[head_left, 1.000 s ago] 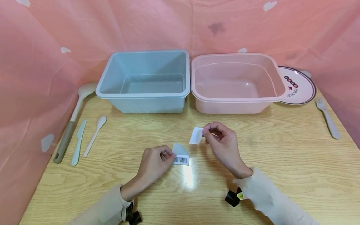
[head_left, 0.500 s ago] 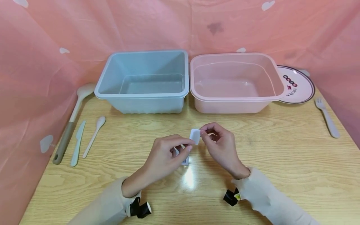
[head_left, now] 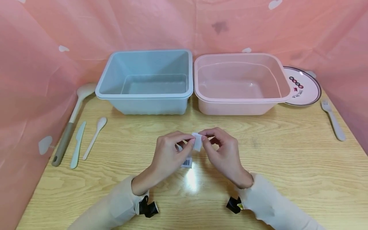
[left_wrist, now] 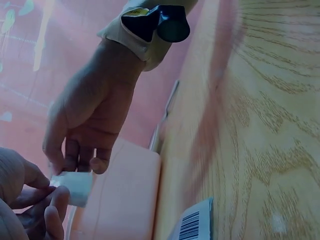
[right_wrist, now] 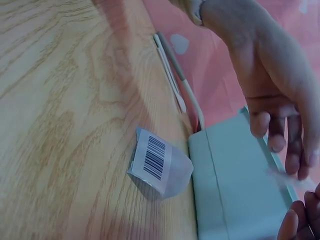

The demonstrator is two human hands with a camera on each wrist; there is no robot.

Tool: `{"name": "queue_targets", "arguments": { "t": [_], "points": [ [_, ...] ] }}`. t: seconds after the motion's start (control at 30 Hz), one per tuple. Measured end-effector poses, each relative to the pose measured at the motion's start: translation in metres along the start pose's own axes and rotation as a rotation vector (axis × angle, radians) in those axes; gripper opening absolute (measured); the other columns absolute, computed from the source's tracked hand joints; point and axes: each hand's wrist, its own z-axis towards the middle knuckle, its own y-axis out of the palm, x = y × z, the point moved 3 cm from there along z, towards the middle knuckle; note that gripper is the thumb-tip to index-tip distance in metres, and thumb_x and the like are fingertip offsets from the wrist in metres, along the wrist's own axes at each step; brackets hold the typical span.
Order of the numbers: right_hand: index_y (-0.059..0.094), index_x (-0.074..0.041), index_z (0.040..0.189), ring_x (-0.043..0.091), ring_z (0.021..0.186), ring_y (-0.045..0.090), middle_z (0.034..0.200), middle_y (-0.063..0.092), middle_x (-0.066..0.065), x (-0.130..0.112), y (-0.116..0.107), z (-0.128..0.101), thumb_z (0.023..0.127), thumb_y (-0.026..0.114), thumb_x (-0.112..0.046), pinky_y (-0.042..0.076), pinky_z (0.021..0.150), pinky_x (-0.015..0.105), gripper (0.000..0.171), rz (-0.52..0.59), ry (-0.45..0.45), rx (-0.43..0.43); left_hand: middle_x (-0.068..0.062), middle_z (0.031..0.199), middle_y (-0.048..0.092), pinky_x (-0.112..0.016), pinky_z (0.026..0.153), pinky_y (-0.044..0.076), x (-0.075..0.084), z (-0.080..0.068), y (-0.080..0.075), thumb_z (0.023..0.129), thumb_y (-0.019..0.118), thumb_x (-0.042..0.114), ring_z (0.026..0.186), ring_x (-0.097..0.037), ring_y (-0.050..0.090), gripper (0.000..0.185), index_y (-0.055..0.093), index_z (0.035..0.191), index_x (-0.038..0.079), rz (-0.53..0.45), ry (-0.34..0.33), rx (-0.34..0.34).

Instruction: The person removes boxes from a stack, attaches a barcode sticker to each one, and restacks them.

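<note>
A small white folded square, possibly a wipe (head_left: 197, 143), hangs above the table between both hands in the head view. My left hand (head_left: 168, 151) pinches its left edge between thumb and fingertips. On the opposite edge, the thumb and fingers of my right hand (head_left: 222, 153) pinch it too. In the left wrist view the white square (left_wrist: 76, 189) spans the gap between the two hands. Below the left hand lies a small silvery sachet (head_left: 187, 162) with a barcode, partly hidden in the head view. The right wrist view shows this sachet (right_wrist: 157, 165) on the wood, more fully.
A blue bin (head_left: 155, 105) and a pink bin (head_left: 233, 109) stand side by side at the back. A plate (head_left: 306, 91) and fork (head_left: 333, 121) lie right; a long-handled spoon (head_left: 67, 137), knife (head_left: 77, 150) and small spoon (head_left: 95, 139) lie left.
My left hand has let go of the sachet, moved up and right, and taken the white square's left edge. The right hand has shifted slightly left, still pinching the square.
</note>
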Motion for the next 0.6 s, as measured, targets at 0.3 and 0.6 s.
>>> {"name": "queue_targets", "arguments": {
  "t": [0.3,0.6],
  "points": [
    [0.073,-0.003,0.090,0.012,0.074,0.061,0.084,0.069,0.006,-0.012,0.005,-0.002,0.084,0.063,0.005,0.051,0.065,0.016,0.014,-0.049,-0.156,0.020,-0.013,0.085,0.074,-0.029,0.055,0.058,-0.005,0.000,0.001,0.089,0.068,0.009,0.061,-0.010,0.067,0.012,0.075,0.093,0.001,-0.220,-0.155,-0.013],
    [0.074,-0.001,0.090,0.015,0.071,0.060,0.081,0.067,0.008,-0.012,0.009,-0.004,0.081,0.067,0.003,0.049,0.065,0.017,0.012,-0.019,-0.249,0.045,-0.022,0.094,0.073,-0.038,0.066,0.060,-0.012,-0.002,0.000,0.091,0.066,0.008,0.066,-0.020,0.070,0.017,0.071,0.099,-0.007,-0.472,-0.355,-0.047]
  ]
}}
